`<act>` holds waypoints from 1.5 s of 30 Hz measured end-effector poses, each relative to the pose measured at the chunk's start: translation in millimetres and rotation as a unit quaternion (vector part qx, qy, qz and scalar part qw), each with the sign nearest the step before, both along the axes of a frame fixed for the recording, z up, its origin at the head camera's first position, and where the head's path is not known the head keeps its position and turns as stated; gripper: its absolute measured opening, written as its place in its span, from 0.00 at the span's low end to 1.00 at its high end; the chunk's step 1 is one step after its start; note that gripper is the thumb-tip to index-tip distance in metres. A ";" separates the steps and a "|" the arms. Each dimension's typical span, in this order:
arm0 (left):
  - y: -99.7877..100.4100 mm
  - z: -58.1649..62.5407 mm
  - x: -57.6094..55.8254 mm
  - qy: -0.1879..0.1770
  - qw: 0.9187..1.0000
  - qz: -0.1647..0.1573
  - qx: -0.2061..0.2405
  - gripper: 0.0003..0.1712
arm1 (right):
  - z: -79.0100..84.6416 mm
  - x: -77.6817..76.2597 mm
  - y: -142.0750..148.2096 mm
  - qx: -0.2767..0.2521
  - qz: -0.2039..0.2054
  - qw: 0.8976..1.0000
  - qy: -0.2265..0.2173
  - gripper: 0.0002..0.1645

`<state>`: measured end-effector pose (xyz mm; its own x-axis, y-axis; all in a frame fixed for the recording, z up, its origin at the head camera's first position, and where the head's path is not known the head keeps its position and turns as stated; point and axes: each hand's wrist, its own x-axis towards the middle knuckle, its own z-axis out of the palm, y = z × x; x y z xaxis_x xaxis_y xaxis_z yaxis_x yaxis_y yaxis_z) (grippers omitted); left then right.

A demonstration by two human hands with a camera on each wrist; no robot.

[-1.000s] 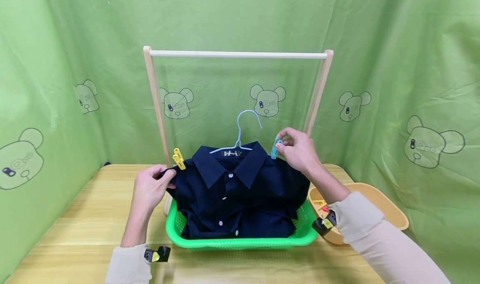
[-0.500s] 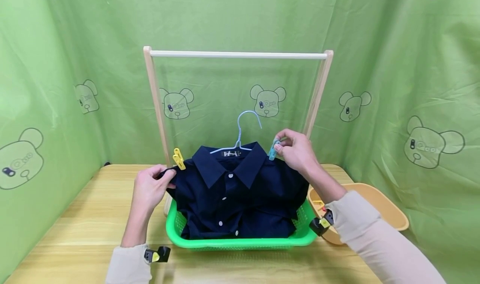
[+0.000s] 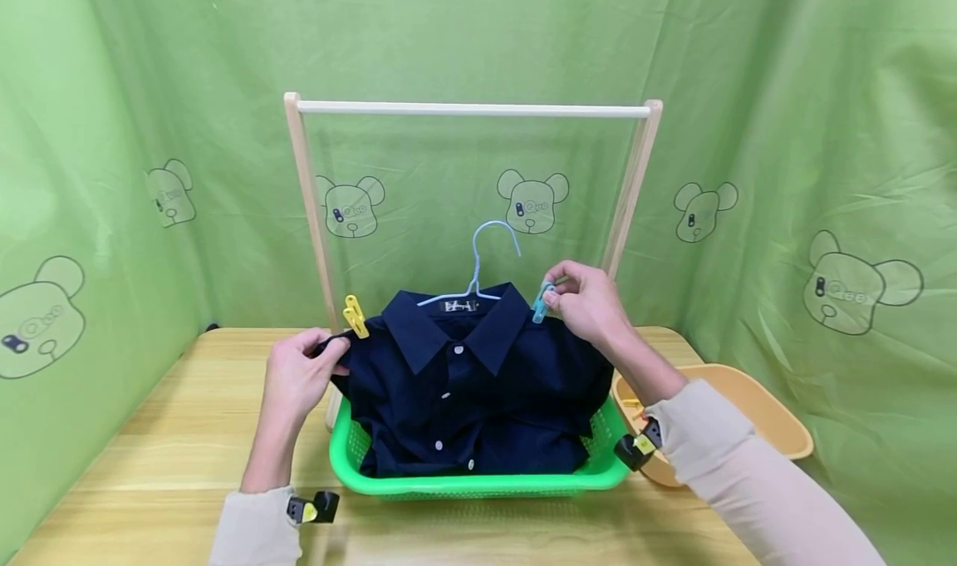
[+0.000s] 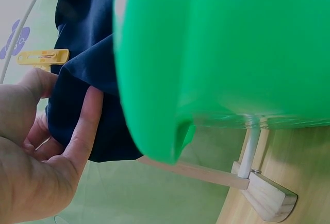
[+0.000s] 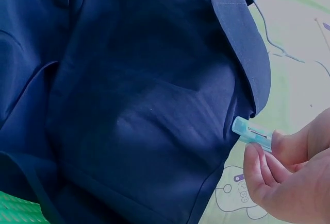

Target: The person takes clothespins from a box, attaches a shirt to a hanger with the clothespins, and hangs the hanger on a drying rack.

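A dark navy shirt (image 3: pixel 478 391) with white buttons lies bunched in a green basket (image 3: pixel 478 487), its collar upright around a light blue wire hanger (image 3: pixel 476 258). My left hand (image 3: pixel 299 371) pinches the shirt at its left shoulder, close below a yellow clothespin (image 3: pixel 355 317) clipped there. In the left wrist view, thumb and fingers hold a fold of the cloth. My right hand (image 3: pixel 591 304) pinches a light blue clothespin (image 3: pixel 542 304) between thumb and fingers. In the right wrist view the tip of that clothespin (image 5: pixel 252 133) meets the shirt's shoulder edge beside the collar.
Behind the basket stands a wooden rack with a white bar (image 3: pixel 471 109). An orange tray (image 3: pixel 770 408) with a few small clothespins sits to the right, partly behind my right forearm. Green printed curtain (image 3: pixel 478 34) surrounds the wooden table (image 3: pixel 172 441).
My right hand has shifted slightly left toward the collar with the light blue clothespin. My left hand keeps its hold on the shirt, and the yellow clothespin stays in place.
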<state>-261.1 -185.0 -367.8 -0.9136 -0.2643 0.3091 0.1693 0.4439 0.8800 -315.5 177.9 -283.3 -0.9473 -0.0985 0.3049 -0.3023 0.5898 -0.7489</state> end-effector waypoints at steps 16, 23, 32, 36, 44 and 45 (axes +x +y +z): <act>-0.8 -1.1 -0.9 0.007 1.000 -0.003 0.005 0.11 | -2.5 2.5 -1.5 0.032 0.022 0.998 -0.044 0.09; -0.9 -0.9 0.0 0.005 1.000 0.000 0.001 0.11 | -1.1 4.5 -2.2 0.027 0.033 0.997 -0.067 0.13; -1.8 0.4 0.4 -0.001 1.000 -0.006 -0.011 0.12 | -3.1 4.3 -0.4 -0.005 0.041 0.998 -0.056 0.14; -2.3 0.5 0.2 -0.007 1.000 -0.008 -0.008 0.12 | -3.3 4.3 -0.3 -0.007 0.040 0.998 -0.047 0.14; -3.1 0.9 0.4 -0.021 1.000 -0.015 0.006 0.13 | -3.5 4.8 -0.7 -0.008 0.039 0.998 -0.040 0.13; -3.1 0.8 0.4 -0.022 1.000 -0.016 0.009 0.13 | -3.5 4.9 -0.7 -0.007 0.038 0.998 -0.040 0.13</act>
<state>-260.7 -188.2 -367.0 -0.9343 -0.2398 0.2637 0.1443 0.4220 0.8950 -310.6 177.3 -286.8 -0.9584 -0.1671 0.2313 -0.2854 0.5569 -0.7800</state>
